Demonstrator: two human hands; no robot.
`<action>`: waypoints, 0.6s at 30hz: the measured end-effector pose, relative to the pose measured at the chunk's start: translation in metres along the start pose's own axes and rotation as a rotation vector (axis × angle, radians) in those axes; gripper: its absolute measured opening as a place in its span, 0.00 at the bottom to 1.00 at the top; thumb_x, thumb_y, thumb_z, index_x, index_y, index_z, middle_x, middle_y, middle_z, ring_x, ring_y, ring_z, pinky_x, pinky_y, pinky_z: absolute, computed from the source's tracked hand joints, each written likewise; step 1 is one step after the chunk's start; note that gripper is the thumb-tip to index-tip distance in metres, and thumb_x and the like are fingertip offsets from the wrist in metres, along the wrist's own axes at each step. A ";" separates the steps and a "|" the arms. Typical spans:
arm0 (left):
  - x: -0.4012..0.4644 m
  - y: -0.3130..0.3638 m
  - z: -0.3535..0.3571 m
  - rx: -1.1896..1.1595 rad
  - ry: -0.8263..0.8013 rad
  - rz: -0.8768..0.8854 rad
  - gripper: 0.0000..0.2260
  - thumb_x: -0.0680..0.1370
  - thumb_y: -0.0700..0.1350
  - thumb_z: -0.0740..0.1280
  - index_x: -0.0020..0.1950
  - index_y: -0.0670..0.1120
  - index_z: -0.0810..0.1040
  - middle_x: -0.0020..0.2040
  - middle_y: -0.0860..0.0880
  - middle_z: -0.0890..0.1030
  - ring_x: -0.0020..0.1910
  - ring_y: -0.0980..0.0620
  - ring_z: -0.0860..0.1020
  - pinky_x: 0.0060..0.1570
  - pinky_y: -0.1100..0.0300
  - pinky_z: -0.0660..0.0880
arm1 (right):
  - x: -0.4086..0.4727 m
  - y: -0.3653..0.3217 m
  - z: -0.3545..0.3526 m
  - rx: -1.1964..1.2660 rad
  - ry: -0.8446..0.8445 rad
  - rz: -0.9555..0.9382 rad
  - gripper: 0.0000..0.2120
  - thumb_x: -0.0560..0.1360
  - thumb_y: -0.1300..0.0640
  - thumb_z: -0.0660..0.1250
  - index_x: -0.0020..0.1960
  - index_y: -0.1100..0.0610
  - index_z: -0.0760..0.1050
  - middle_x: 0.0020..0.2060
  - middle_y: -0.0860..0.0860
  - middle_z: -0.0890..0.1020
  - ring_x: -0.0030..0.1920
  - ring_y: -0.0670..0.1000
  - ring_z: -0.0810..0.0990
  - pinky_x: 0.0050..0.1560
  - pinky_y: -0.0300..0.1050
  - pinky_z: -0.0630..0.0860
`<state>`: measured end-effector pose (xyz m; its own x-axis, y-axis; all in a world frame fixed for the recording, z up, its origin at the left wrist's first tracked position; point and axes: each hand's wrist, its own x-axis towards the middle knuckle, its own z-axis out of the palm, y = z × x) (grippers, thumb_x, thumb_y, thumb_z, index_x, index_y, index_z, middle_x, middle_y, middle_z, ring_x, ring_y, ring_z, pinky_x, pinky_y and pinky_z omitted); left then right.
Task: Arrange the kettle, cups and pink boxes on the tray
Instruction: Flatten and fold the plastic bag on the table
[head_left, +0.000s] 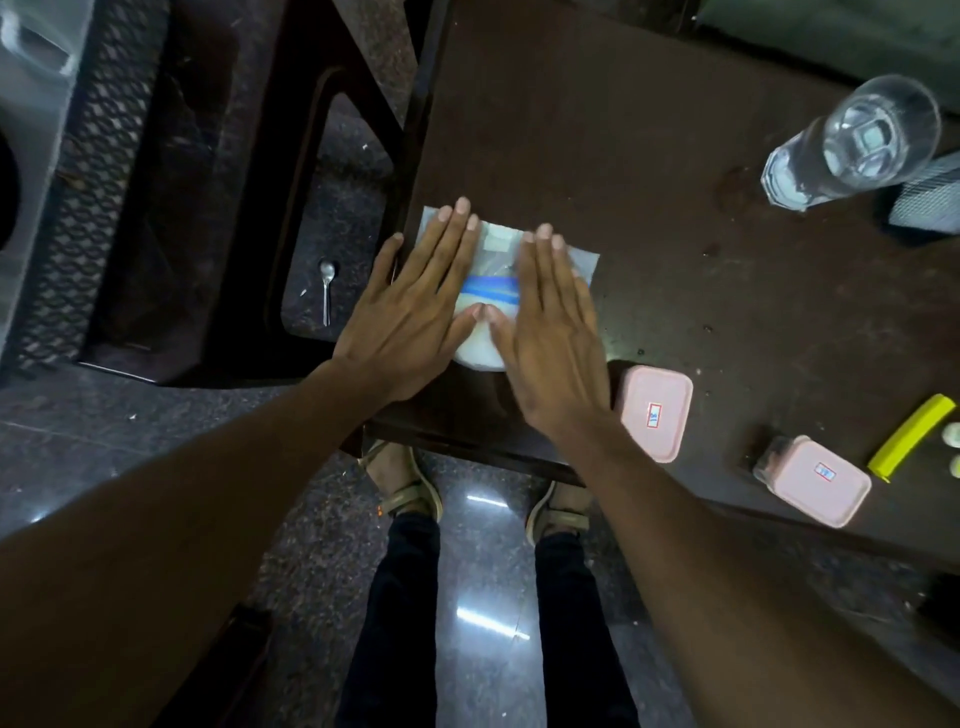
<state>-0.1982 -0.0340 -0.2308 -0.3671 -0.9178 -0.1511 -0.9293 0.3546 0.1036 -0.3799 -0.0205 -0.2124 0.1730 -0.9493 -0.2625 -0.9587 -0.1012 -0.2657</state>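
**Pink boxes wait at the desk's near edge while both hands press a plastic pouch**

Two pink boxes, lids on, sit on the dark desk (649, 130) to the person's right: the first box (655, 419) lies just beside the right wrist, the second box (815, 480) further right, near a yellow bar (911, 437). Both hands lie flat, palms down, on a clear pouch (498, 249) with a blue stripe, which holds something white. The left hand (415, 312) covers its left side and the right hand (553, 332) its right, thumbs meeting in the middle. Each grip is spread, fingers straight and close together, pinching nothing.

The right hand is plainly the nearer to both boxes, which lie to its right and toward the person. The first box's long axis runs roughly away from the person, the second's slants. A glass (857, 140) stands at the far right of the desk. A spoon (327, 291) lies on the floor to the left. No tray or kettle can be seen, so where the boxes must go cannot be told; the arranging looks not yet begun.
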 end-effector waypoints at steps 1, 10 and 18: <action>0.000 0.000 0.000 0.002 -0.008 0.010 0.33 0.87 0.59 0.46 0.87 0.42 0.45 0.87 0.45 0.45 0.87 0.49 0.48 0.81 0.42 0.57 | -0.002 0.006 -0.003 -0.007 -0.004 0.048 0.34 0.86 0.43 0.46 0.84 0.59 0.41 0.84 0.55 0.44 0.84 0.52 0.42 0.84 0.51 0.50; 0.015 -0.018 -0.029 -0.183 0.035 0.023 0.30 0.87 0.56 0.51 0.87 0.48 0.49 0.88 0.50 0.48 0.86 0.55 0.48 0.80 0.45 0.52 | 0.022 0.016 -0.042 0.045 0.118 0.045 0.27 0.82 0.57 0.64 0.79 0.61 0.64 0.77 0.57 0.70 0.77 0.56 0.68 0.78 0.51 0.63; 0.046 -0.020 -0.043 -0.162 -0.050 0.070 0.25 0.77 0.49 0.72 0.74 0.47 0.73 0.87 0.46 0.53 0.86 0.50 0.52 0.79 0.42 0.53 | 0.039 0.017 -0.037 0.001 0.063 -0.045 0.26 0.74 0.50 0.74 0.70 0.54 0.73 0.63 0.55 0.75 0.63 0.58 0.75 0.64 0.52 0.70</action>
<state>-0.1945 -0.0915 -0.1975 -0.4364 -0.8802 -0.1865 -0.8839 0.3805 0.2720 -0.3977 -0.0704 -0.1929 0.2017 -0.9606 -0.1912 -0.9500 -0.1444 -0.2767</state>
